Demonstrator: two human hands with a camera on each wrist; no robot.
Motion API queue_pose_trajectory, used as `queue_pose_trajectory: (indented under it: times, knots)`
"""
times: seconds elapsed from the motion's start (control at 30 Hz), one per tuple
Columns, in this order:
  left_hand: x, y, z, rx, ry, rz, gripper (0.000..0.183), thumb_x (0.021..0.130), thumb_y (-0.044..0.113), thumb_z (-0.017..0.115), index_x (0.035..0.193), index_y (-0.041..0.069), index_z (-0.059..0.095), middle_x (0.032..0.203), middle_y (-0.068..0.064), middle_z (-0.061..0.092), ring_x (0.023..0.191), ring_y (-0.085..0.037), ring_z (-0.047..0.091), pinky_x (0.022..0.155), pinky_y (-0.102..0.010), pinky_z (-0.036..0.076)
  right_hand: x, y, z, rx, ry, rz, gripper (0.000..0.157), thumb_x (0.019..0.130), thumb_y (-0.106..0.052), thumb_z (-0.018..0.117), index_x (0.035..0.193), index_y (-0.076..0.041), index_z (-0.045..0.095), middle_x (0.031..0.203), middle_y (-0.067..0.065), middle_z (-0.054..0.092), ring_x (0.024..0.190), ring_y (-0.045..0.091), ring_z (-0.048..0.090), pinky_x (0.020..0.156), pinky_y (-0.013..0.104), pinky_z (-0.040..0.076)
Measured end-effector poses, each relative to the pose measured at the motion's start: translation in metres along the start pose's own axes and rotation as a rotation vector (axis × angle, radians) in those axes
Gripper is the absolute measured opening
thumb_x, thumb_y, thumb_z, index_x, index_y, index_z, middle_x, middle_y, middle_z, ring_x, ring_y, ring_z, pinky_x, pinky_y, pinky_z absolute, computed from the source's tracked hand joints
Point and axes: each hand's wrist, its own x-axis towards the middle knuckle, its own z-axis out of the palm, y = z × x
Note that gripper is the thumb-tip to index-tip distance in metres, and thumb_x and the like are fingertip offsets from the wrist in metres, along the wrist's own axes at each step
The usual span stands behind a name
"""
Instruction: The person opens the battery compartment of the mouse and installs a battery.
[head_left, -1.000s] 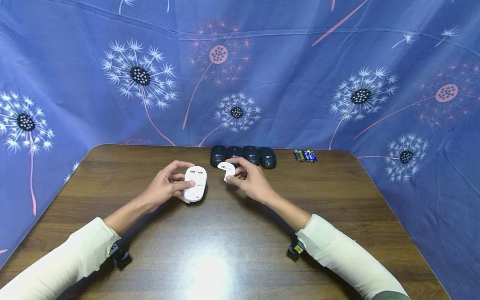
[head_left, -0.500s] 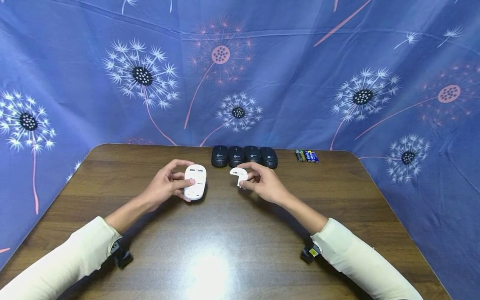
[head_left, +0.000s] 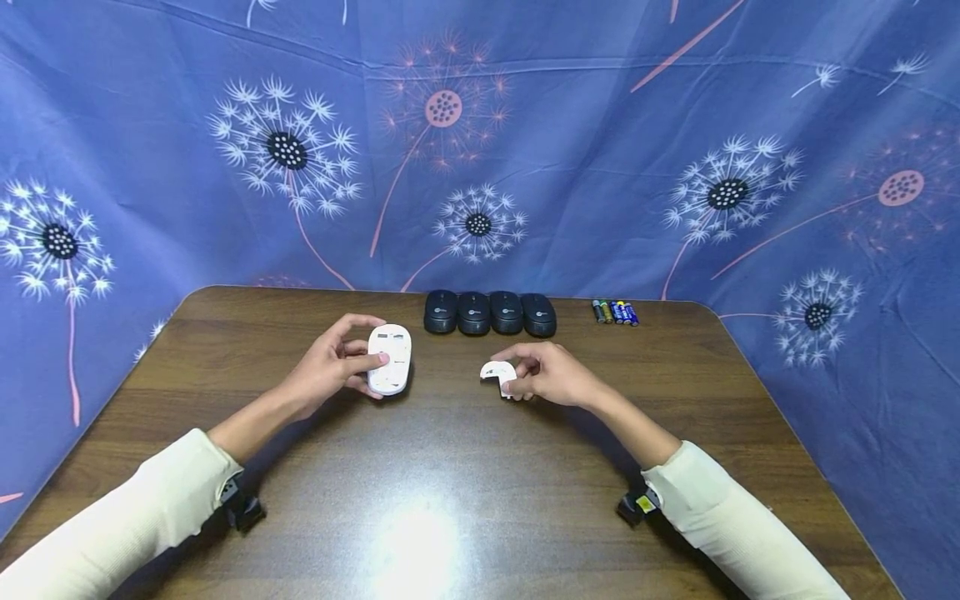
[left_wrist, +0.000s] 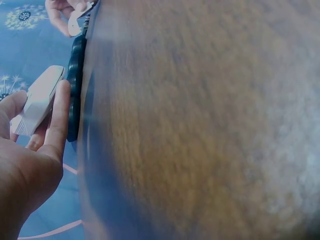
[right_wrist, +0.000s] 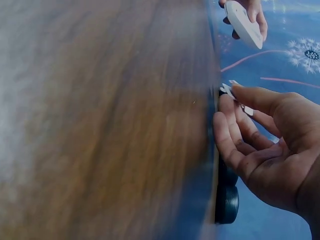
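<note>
Left hand grips white computer mouse, underside up, long axis fore-and-aft, front-left of black mice. Right hand pinches white cover, person's side of black mice, well apart from mouse.

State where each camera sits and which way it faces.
Head: on the head, facing forward and down at the table and cloth; left hand, right hand and sleeves show.
Left wrist: on that wrist, looking past the left hand at the white mouse; right hand at top.
Right wrist: on that wrist, looking past the right hand at the cover; left hand at top.
Both wrist views share the white mouse and black mice.
</note>
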Motion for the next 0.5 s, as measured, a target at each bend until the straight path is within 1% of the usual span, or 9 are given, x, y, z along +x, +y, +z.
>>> queue_pose_trajectory:
  times: [0.13, 0.27, 0.37, 0.47, 0.5]
  knots:
    - [0.0003, -0.0003, 0.0004, -0.003, 0.004, 0.003, 0.062, 0.108, 0.003, 0.073, 0.161, 0.007, 0.042, 0.115, -0.015, 0.076, 0.093, -0.029, 0.079, 0.075, -0.055, 0.075, -0.0015, 0.0042, -0.0028, -0.022, -0.025, 0.027, 0.046, 0.097, -0.005, 0.087, 0.142, -0.004, 0.075, 0.086, 0.009, 0.081, 0.070, 0.016, 0.070, 0.062, 0.026, 0.062]
    - [0.0005, -0.0011, 0.0010, -0.009, 0.005, 0.006, 0.062, 0.108, 0.003, 0.073, 0.162, 0.006, 0.041, 0.114, -0.014, 0.076, 0.092, -0.029, 0.079, 0.075, -0.055, 0.074, -0.0022, 0.0060, -0.0049, -0.087, -0.053, 0.042, 0.048, 0.097, -0.009, 0.089, 0.143, -0.002, 0.074, 0.083, 0.006, 0.080, 0.067, 0.014, 0.071, 0.059, 0.027, 0.063]
    - [0.0009, -0.0012, 0.0018, -0.012, 0.002, 0.007, 0.063, 0.108, 0.003, 0.073, 0.162, 0.006, 0.041, 0.114, -0.013, 0.077, 0.092, -0.029, 0.080, 0.075, -0.055, 0.074, -0.0039, 0.0059, -0.0068, -0.154, -0.069, 0.039, 0.048, 0.097, -0.015, 0.090, 0.142, -0.003, 0.075, 0.076, 0.002, 0.076, 0.063, 0.013, 0.067, 0.052, 0.025, 0.057]
    - [0.0011, -0.0012, 0.0023, -0.011, 0.002, 0.006, 0.063, 0.108, 0.003, 0.073, 0.162, 0.006, 0.041, 0.114, -0.013, 0.077, 0.093, -0.029, 0.080, 0.075, -0.055, 0.075, -0.0064, 0.0052, -0.0082, -0.208, -0.071, 0.027, 0.047, 0.097, -0.019, 0.091, 0.139, -0.006, 0.077, 0.072, -0.001, 0.071, 0.060, 0.010, 0.061, 0.049, 0.022, 0.049]
    - [0.0011, -0.0014, 0.0022, -0.011, 0.004, 0.005, 0.061, 0.108, 0.003, 0.073, 0.161, 0.008, 0.043, 0.114, -0.013, 0.077, 0.092, -0.029, 0.080, 0.075, -0.055, 0.075, -0.0069, 0.0053, -0.0083, -0.219, -0.072, 0.026, 0.047, 0.097, -0.020, 0.091, 0.139, -0.006, 0.077, 0.072, -0.002, 0.070, 0.060, 0.010, 0.060, 0.049, 0.021, 0.047]
